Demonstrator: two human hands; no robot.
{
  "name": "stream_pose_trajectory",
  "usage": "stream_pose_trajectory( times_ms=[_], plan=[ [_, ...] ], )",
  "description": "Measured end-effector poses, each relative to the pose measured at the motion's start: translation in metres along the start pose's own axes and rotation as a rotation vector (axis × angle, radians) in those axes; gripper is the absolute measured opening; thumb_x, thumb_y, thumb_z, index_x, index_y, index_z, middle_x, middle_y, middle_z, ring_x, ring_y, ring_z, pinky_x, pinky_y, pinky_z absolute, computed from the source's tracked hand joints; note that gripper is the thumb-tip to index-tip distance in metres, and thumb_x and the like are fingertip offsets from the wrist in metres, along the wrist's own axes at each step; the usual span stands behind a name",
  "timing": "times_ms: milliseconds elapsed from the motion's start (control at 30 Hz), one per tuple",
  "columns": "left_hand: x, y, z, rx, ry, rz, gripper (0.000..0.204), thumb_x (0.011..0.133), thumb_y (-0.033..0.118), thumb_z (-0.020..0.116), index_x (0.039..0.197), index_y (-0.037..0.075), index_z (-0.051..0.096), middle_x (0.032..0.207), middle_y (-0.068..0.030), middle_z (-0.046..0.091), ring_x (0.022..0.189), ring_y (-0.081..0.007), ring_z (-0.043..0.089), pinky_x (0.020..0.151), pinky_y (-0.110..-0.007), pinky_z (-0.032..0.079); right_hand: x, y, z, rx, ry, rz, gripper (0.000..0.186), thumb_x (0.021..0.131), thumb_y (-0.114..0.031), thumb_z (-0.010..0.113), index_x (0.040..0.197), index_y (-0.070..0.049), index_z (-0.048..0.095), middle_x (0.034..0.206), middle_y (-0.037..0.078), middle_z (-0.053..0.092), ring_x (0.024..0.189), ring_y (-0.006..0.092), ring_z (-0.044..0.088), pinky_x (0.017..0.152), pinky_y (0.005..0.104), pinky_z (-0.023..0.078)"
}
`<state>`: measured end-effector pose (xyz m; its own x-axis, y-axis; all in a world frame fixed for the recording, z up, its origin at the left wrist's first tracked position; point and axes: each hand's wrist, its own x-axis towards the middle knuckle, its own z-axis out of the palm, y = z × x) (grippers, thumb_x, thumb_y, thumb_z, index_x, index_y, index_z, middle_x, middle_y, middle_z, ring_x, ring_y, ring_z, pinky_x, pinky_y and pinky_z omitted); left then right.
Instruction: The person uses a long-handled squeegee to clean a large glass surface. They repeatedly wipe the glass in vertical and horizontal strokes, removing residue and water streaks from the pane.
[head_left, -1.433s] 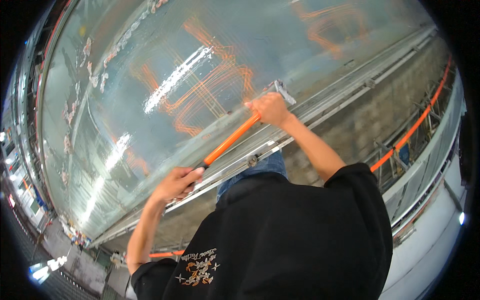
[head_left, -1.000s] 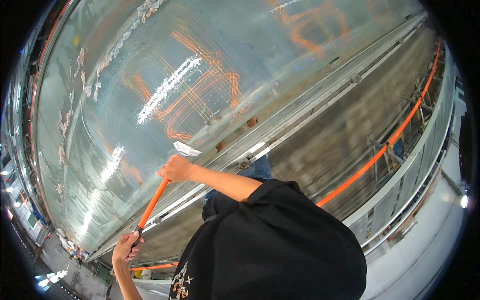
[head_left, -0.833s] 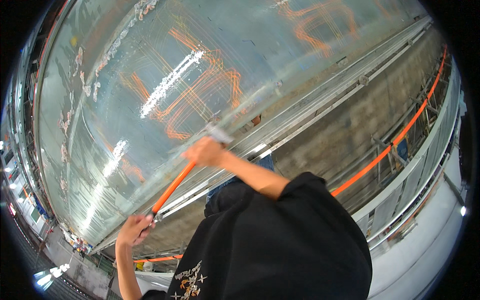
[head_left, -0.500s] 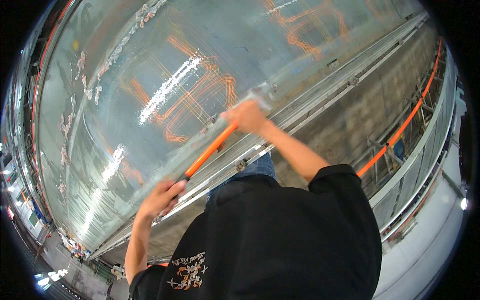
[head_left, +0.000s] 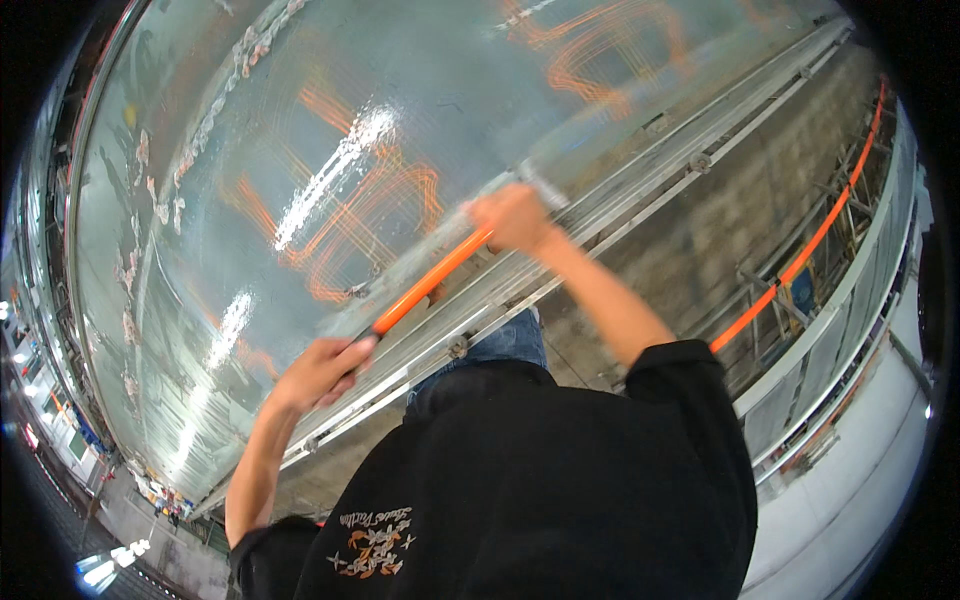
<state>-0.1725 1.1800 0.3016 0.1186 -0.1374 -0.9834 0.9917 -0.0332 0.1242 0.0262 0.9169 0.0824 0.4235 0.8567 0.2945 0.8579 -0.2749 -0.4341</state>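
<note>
My left hand [head_left: 318,375] is closed round the black grip at the lower end of a long tool with an orange handle [head_left: 430,280]. My right hand [head_left: 510,215] grips the same handle near its top, just below a blurred silver blade head [head_left: 540,185]. That head lies at the lower margin of a large greyish-green glossy panel [head_left: 450,90], which has orange line marks, white glare and pale crusty streaks on it. Whether the blade touches the panel is hard to tell. Beneath it runs a metal rail [head_left: 640,180] with bolts along it.
My dark-clothed body stands against the rail. To the right, a concrete surface [head_left: 680,260] lies below, with an orange band [head_left: 830,225], metal framework and a curved pale railing [head_left: 850,330]. At the lower left are lights [head_left: 110,560], a grey floor and clutter.
My hands and the tool swung down to the left about a second ago, then back up to the right. Since half a second ago the head has edged slightly further right.
</note>
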Motion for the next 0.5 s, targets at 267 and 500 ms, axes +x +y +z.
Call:
stream_pose_trajectory(
  times_ms=[267, 500],
  plan=[
    [-0.036, -0.017, 0.008, 0.009, 0.075, 0.029, 0.048, 0.096, 0.053, 0.059, 0.088, 0.005, 0.063, 0.051, 0.0049, 0.043, 0.038, -0.0045, 0.034, 0.037, -0.025, 0.025, 0.002, -0.012, 0.020, 0.310, 0.024, -0.004, 0.013, 0.078, -0.030, 0.069, 0.083, -0.018, 0.068, 0.058, 0.008, 0.059, 0.051, 0.0300, 0.059, 0.049, 0.0448, 0.044],
    [-0.137, -0.127, -0.022, -0.360, 0.173, -0.350, 0.042, 0.096, 0.047, 0.062, 0.084, 0.006, 0.062, 0.055, 0.0059, 0.039, 0.040, -0.0028, 0.029, 0.036, -0.022, 0.020, 0.029, -0.196, 0.109, 0.451, -0.018, -0.138, 0.024, 0.091, -0.032, 0.060, 0.071, -0.019, 0.059, 0.048, 0.002, 0.048, 0.043, 0.0224, 0.055, 0.043, 0.0394, 0.041]
  ],
)
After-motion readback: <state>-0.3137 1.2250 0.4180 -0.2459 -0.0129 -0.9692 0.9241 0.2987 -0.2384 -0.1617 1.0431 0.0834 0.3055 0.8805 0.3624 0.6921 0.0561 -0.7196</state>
